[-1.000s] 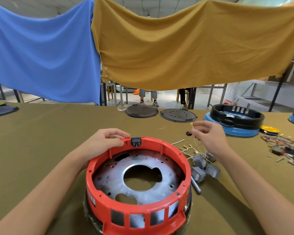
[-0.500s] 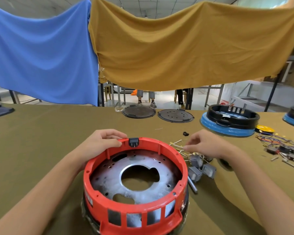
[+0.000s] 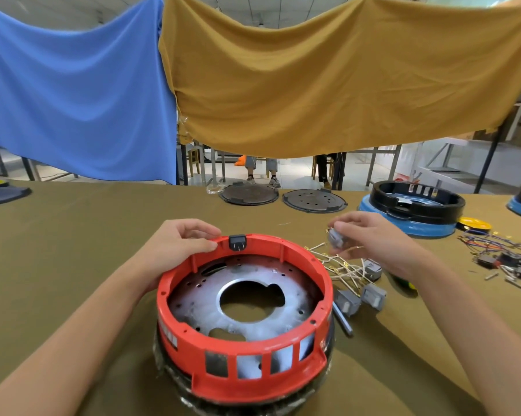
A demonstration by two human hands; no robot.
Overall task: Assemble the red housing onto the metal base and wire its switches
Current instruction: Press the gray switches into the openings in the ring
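1. While the red housing (image 3: pixel 244 352) sits on the metal base (image 3: pixel 247 298) on the table (image 3: pixel 73 235), the left hand (image 3: pixel 175 247) grips its far rim beside a small black switch (image 3: pixel 237 242).
2. To the right, the right hand (image 3: pixel 373 238) pinches a grey switch (image 3: pixel 335 238) (raised above the loose wires (image 3: pixel 340 267)).
3. Two more grey switches (image 3: pixel 361 298) lie near the housing.

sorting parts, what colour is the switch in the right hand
Grey, best seen in the head view: the switch held by the right hand.
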